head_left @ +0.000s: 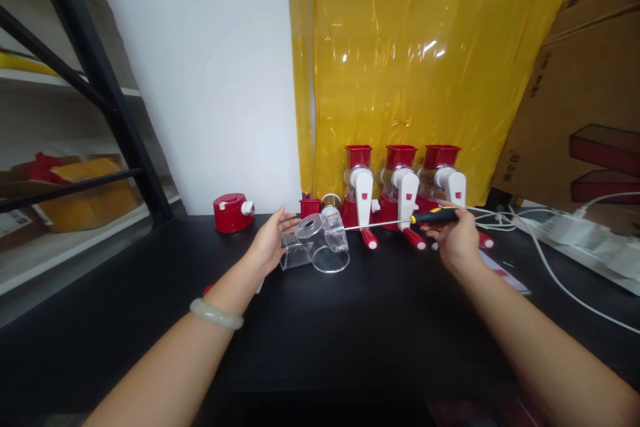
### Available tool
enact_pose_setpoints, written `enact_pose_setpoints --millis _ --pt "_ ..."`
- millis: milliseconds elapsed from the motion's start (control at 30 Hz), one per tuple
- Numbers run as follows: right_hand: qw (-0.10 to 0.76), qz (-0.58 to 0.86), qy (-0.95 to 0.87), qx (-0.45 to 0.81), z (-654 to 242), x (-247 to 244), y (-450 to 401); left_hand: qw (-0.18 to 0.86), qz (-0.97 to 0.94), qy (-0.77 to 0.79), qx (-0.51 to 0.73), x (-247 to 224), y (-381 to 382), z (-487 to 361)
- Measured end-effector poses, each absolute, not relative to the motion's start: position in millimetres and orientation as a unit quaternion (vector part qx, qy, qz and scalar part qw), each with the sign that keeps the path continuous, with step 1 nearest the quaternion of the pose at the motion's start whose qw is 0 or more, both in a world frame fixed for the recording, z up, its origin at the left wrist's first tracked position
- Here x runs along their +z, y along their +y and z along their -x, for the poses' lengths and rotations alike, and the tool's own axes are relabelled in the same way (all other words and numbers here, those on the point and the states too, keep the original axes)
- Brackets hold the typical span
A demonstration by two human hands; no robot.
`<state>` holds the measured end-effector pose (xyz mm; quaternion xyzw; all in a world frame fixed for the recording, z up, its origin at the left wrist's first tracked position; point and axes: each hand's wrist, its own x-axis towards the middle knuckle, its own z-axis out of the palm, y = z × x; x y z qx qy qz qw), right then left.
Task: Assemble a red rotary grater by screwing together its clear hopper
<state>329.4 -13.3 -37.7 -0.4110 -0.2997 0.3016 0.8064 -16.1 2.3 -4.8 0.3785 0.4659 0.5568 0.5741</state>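
Observation:
My left hand (270, 241) grips the left end of a clear plastic grater housing (313, 250), which has a wide round opening facing down toward me. My right hand (457, 240) is closed around the yellow and black handle of a screwdriver (434, 215). Its long metal shaft points left, and the tip reaches the right side of the housing; whether it touches a screw is too small to tell. Just behind the housing are a red plastic part (310, 207) and a metal grating drum (331, 201), both partly covered.
Three red and white rotary graters (401, 190) stand in a row behind the screwdriver. A red round base (233, 213) sits at the left on the black table (350, 333). White cables (545, 260) and a power strip (590, 247) lie right, beside a cardboard box (580, 100).

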Motion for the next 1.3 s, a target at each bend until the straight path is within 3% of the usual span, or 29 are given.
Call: enact_pose_setpoints --millis 400,633,1300 --pt "0.797 0.445 -0.321 0.253 -328.4 -43.1 -8.6 0.566 -0.384 0.473 0.556 -4.8 2.5 15.5" --pt "0.784 0.445 -0.287 0.325 -329.8 -41.2 -10.5 0.563 -0.388 0.473 0.555 -5.6 3.0 14.7" --pt "0.787 0.469 -0.276 0.291 -331.2 -41.0 -8.3 0.547 -0.394 0.479 0.562 -4.5 1.7 13.3"
